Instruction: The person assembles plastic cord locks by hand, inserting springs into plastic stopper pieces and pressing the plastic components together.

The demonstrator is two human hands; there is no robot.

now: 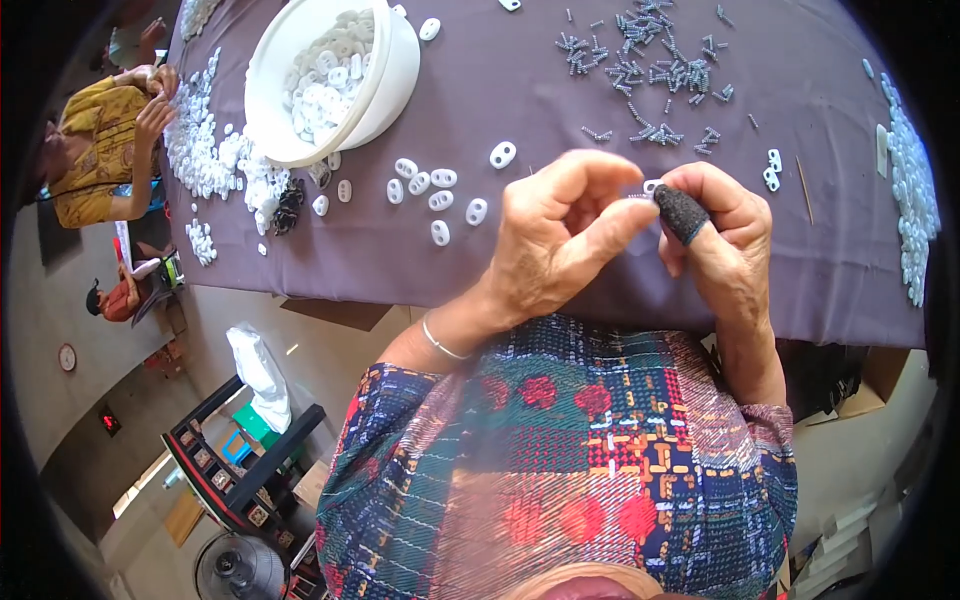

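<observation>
My right hand pinches a small white two-hole plastic piece, mostly hidden by the fingers. A black cloth finger cover is on its thumb. Close beside it, my left hand has thumb and forefinger curled around a small metal spring, its end toward the white piece. The fingertips partly hide where the two meet. Left of my hands, several white oval two-hole pieces lie loose on the cloth. Beyond my hands is a scattered pile of small metal springs.
A white tub of white pieces stands at the far left, beside white heaps. Translucent oblong pieces line the right edge. A thin wooden stick and two joined white pieces lie nearer. Another person works at the left.
</observation>
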